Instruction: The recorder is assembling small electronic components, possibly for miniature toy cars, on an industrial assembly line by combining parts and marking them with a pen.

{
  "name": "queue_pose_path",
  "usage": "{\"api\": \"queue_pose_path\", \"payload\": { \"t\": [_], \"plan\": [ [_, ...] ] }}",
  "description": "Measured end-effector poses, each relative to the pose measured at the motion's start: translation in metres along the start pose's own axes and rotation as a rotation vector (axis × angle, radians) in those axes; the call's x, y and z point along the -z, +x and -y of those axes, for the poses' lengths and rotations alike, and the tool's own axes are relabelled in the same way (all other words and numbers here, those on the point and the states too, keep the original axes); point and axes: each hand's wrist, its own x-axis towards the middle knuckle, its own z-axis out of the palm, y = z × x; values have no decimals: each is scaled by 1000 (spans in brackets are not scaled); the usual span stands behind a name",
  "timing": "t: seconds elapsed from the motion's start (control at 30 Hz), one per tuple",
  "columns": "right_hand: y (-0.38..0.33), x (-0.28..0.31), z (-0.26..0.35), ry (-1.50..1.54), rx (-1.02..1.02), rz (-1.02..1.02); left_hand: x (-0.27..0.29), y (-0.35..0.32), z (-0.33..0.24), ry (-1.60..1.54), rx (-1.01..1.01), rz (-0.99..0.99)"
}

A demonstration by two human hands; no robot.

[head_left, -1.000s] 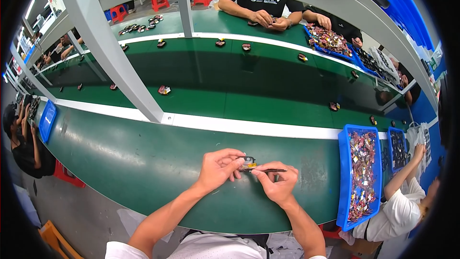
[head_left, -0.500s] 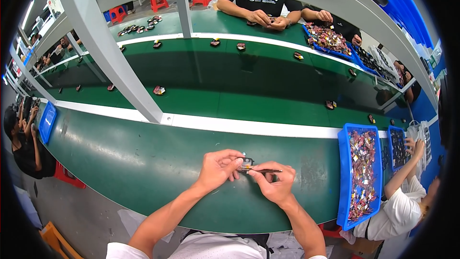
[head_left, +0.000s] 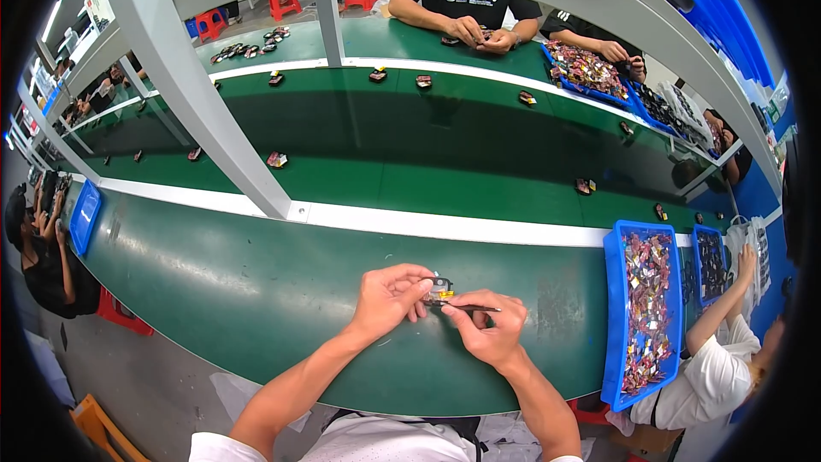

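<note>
Over the green bench, my left hand [head_left: 385,299] pinches a small dark-rimmed housing [head_left: 440,284] between thumb and fingers. A bit of yellow shows at the housing's near side. My right hand [head_left: 493,323] is closed on a slim dark pen-like tool [head_left: 484,308]; whether it is a pair of tweezers I cannot tell. Its tip reaches the near edge of the housing, and its back end sticks out to the right past my fingers. Fingers partly cover the housing, so its inner parts are too small to make out.
Right of me, a blue tray [head_left: 611,316] holds many small red and silver parts; a co-worker in a white shirt [head_left: 714,385] reaches beyond it. Past the white rail [head_left: 385,221] runs a green conveyor [head_left: 410,192] with several small assemblies. A grey post [head_left: 201,94] rises at left.
Assemblies on the conveyor have shifted slightly left. The tool in my right hand has tilted and its back end sits a little lower. My left hand stays nearly still.
</note>
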Motion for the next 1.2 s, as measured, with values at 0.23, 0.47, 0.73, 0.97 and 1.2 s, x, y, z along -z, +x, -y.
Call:
{"api": "queue_pose_path", "payload": {
  "t": [0.23,0.47,0.73,0.97,1.2],
  "plan": [
    [-1,1,0,-26,21,15,-2,-1,-2,6,3,-4],
    [0,0,-2,1,73,16,-3,-1,-9,70,45,11],
    [0,-2,1,-21,73,41,-4,-1,-4,74,-5,10],
    [-3,-3,-3,-113,192,48,-7,-1,-2,72,7,-41],
    [-4,-4,-4,-134,224,66,-12,-1,0,133,8,-111]
  ]
}}
